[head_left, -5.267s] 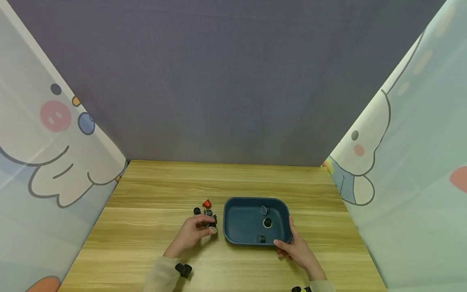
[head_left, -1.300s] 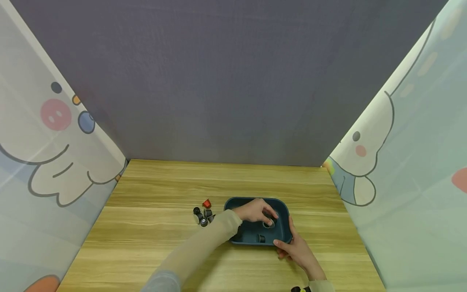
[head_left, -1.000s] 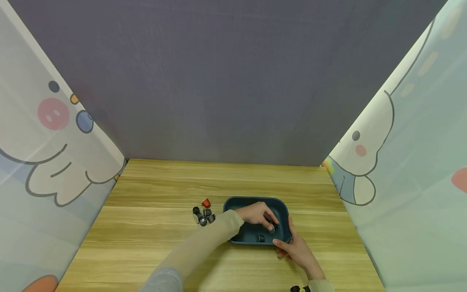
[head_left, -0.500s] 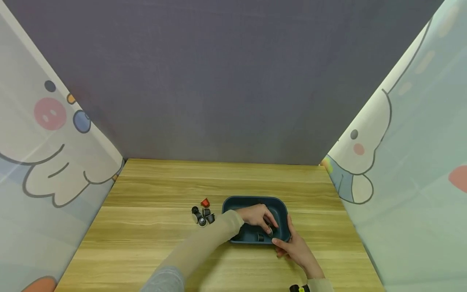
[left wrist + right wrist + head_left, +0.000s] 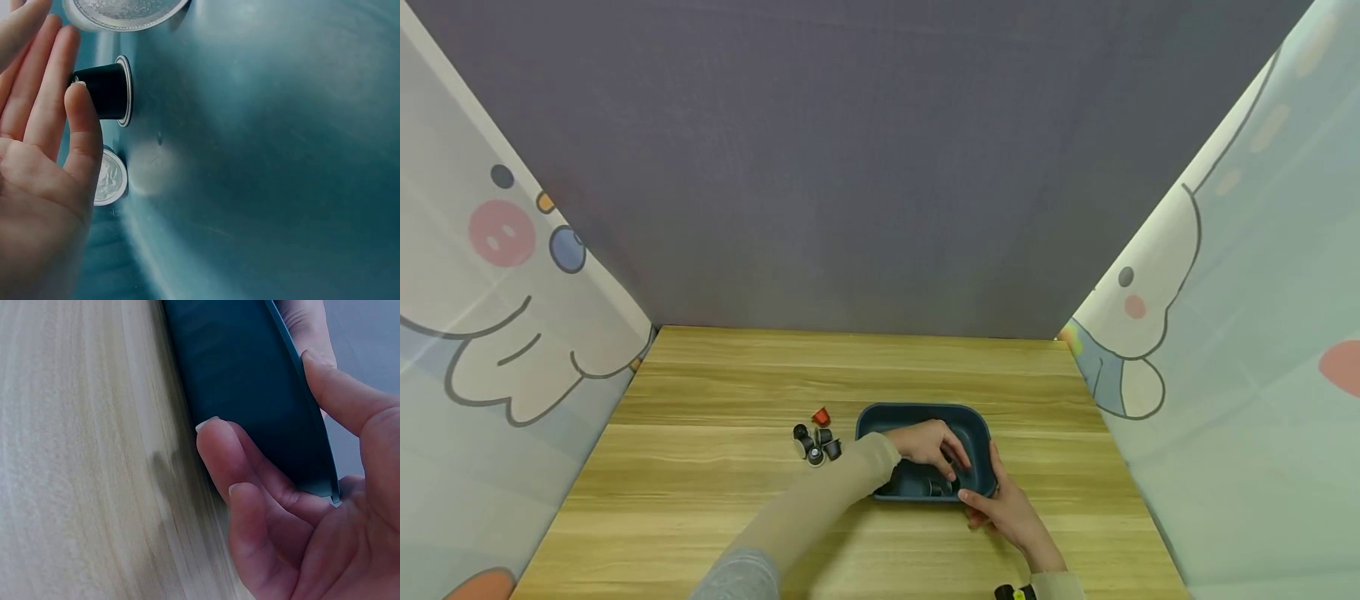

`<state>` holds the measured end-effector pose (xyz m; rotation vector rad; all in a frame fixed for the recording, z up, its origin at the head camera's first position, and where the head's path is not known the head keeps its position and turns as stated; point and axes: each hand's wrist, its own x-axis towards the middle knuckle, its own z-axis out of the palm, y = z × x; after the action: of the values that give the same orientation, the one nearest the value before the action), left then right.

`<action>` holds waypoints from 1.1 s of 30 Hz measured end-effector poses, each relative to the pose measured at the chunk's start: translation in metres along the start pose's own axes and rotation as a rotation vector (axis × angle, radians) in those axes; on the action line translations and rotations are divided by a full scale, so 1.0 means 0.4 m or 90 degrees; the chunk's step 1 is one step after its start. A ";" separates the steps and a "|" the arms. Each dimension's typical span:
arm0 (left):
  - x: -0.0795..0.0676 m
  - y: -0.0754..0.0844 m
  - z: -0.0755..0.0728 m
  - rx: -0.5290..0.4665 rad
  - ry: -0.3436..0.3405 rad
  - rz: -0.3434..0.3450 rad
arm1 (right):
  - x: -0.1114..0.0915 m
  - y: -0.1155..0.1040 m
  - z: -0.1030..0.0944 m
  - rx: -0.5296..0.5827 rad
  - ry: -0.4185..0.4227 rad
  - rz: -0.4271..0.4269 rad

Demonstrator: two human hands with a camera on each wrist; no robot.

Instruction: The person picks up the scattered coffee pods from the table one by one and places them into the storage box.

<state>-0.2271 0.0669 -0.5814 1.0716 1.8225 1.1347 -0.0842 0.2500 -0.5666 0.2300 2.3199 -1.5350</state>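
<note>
Fingers of the left hand (image 5: 928, 442) dip into the blue tray (image 5: 917, 407), nearly straight and close together in the wrist view; I cannot tell whether thumb and forefinger pinch anything. One finger overlaps a black pod (image 5: 107, 92), a tapered cup with a pale rolled rim, lying on its side in the tray. Close by are a pod with crinkled silver foil (image 5: 111, 178) and, cut off at the top edge, another foil face (image 5: 134, 9). The right hand (image 5: 1018, 517) grips the tray's corner, thumb on the rim, other fingers bent against the smooth outer wall. A beige sleeve (image 5: 820, 492) crosses the tray's left part and hides it. Beyond that wall, five dark pods (image 5: 832, 450) huddle on the table (image 5: 737, 392), a small red pod (image 5: 822, 417) just behind them. Streaky wood grain covers the tabletop; a plain grey cloth (image 5: 865, 167) backs it, with cartoon-printed panels (image 5: 482, 325) slanting down both sides
</note>
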 end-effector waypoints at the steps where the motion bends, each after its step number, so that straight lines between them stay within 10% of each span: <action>1: 0.000 0.000 0.000 -0.001 0.001 0.000 | -0.001 -0.001 0.000 0.001 0.000 0.001; 33: -0.031 0.047 -0.034 -0.107 0.017 0.019 | 0.002 0.002 0.002 0.006 -0.006 0.002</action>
<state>-0.2293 0.0562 -0.5574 0.9928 1.7021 1.3013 -0.0844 0.2495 -0.5677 0.2289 2.3046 -1.5425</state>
